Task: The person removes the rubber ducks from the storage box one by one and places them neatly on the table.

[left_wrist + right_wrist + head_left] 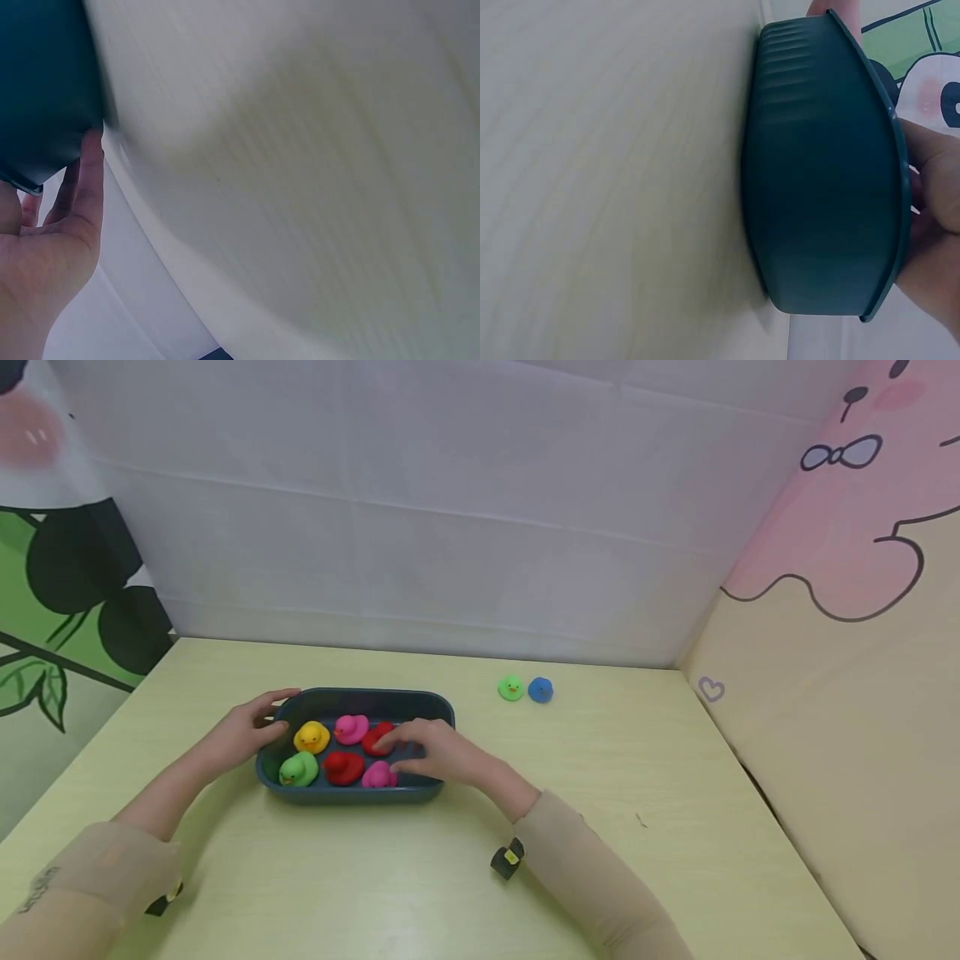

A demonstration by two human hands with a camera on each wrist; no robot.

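Observation:
A dark teal plastic tub (352, 796) stands on the table with several rubber ducks inside. At its left end my left hand (242, 735) grips the rim, thumb inside; in the left wrist view its fingers (90, 180) lie against the outer wall. My right hand (438, 752) reaches over the right end, fingers spread. Its index fingertip overlaps a red duck (375, 740), and the thumb is just above a pink duck (379, 776). Further left are a second red duck (343, 768), another pink duck (351, 728), a yellow duck (312, 737) and a green duck (298, 770).
Outside the tub, a light green duck (511, 687) and a blue duck (541, 690) sit side by side near the back of the pale wooden table (600, 860). A white sheet (420, 527) hangs behind, with cartoon-printed panels on both sides.

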